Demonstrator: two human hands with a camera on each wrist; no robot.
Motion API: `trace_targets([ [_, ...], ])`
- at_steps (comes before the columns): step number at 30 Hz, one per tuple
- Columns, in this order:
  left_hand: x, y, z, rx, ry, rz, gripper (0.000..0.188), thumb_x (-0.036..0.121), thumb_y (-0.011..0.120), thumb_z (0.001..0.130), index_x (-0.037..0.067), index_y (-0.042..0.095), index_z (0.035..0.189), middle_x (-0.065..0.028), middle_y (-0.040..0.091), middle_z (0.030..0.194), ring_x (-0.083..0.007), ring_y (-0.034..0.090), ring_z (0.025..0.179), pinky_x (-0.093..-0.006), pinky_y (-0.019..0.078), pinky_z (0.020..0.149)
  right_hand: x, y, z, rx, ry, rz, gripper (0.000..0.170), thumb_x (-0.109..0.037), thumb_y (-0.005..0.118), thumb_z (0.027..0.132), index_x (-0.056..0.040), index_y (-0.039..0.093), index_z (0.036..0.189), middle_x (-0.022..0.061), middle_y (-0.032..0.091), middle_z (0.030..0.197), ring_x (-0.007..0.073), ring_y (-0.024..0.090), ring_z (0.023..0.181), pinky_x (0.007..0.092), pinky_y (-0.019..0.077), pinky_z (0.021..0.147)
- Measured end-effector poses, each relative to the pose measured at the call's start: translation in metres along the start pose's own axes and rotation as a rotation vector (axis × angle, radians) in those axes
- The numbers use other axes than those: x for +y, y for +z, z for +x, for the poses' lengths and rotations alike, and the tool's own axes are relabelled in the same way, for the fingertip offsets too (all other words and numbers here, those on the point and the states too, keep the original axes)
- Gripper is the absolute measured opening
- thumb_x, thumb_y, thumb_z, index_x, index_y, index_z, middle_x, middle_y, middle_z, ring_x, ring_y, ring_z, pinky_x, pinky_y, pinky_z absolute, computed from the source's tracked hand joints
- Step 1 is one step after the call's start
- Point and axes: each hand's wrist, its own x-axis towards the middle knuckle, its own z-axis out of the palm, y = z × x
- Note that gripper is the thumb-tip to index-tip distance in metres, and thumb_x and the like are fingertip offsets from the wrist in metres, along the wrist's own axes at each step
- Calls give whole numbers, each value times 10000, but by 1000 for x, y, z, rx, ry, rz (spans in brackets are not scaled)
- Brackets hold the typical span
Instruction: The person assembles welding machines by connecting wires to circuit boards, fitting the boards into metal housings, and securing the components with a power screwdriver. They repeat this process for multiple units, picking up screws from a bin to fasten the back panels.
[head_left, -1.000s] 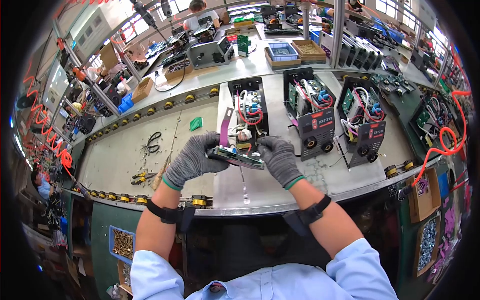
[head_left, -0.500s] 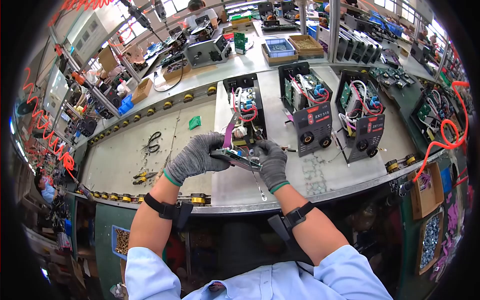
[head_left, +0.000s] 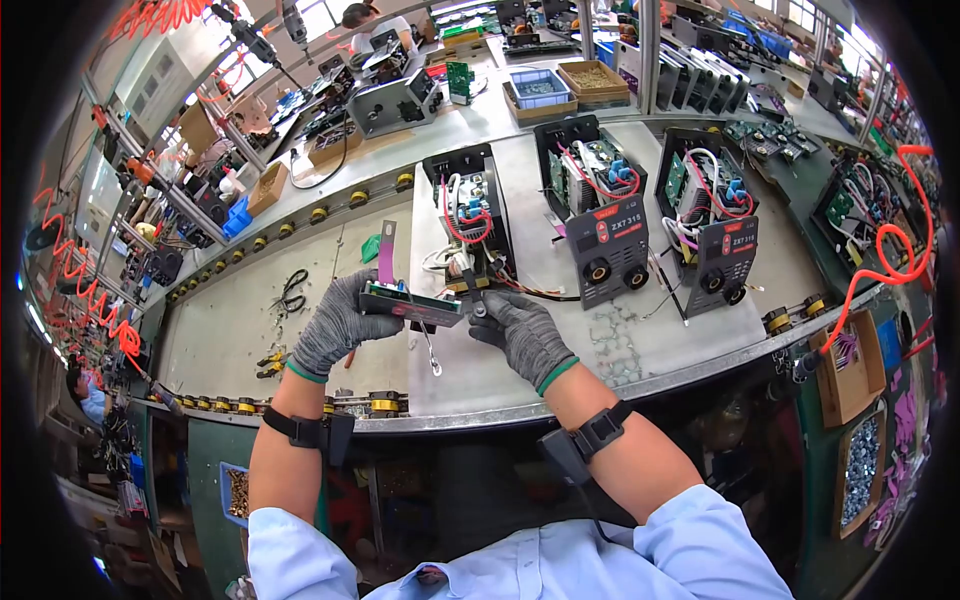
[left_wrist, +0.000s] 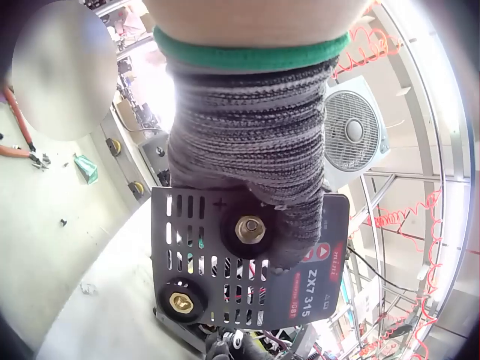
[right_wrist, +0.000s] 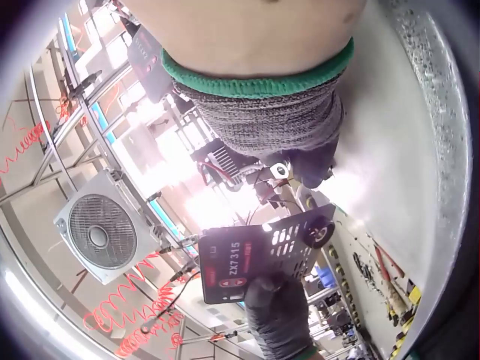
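From the head cam, the ZX7 315 panel (head_left: 412, 305) is held over the tabletop (head_left: 460, 385), with the left hand (head_left: 343, 325) clamped on its left end, thumb and fingers both. A purple strip (head_left: 387, 255) sticks up from behind the panel and a metal-tipped lead (head_left: 436, 368) dangles below it. Right hand (head_left: 525, 335) is just right of the panel, fingers pinching a small ring-ended piece (head_left: 480, 311). Past the panel sits a black unit (head_left: 468, 215) with its wiring showing; two more units (head_left: 580, 180) stand off to the panel's right, and yellow-handled pliers (head_left: 270, 364) lie to its left.

Left wrist cam gets the panel nearly face-on: two brass sockets (left_wrist: 250, 229) on it, thumb laid across the front right beside one.

Right wrist cam: panel's tilted, left hand gripping its edge. The right hand's fingers are bunched just above the panel in frame, ring end poking out. Box fan (right_wrist: 97, 231) is well off to the panel's left, picture-wise.
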Motion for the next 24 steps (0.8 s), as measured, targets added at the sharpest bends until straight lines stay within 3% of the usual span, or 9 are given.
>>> trace_targets([
  [8,-8,4,-4,48,30,-198,378,119,843,737,40,666,1061,11,700,916,-74,627,826,-266,540,771,-11,-6,-7,-56,-51,-204,237,-156,663,987,7,666,1159,92,708,1018,194,703,852,367,638,771],
  [19,-5,15,-14,54,40,-310,383,145,844,749,24,676,1072,-18,705,939,-109,634,859,-289,532,808,-7,10,-19,30,32,-75,205,-100,661,974,30,640,1131,139,703,985,254,717,889,406,636,846],
  [24,-19,15,-13,58,20,-397,442,199,822,781,21,660,1152,-36,706,988,-123,646,887,-293,541,827,-15,14,-18,-17,55,-110,213,-120,699,952,-2,657,1124,99,709,972,224,711,864,369,623,764],
])
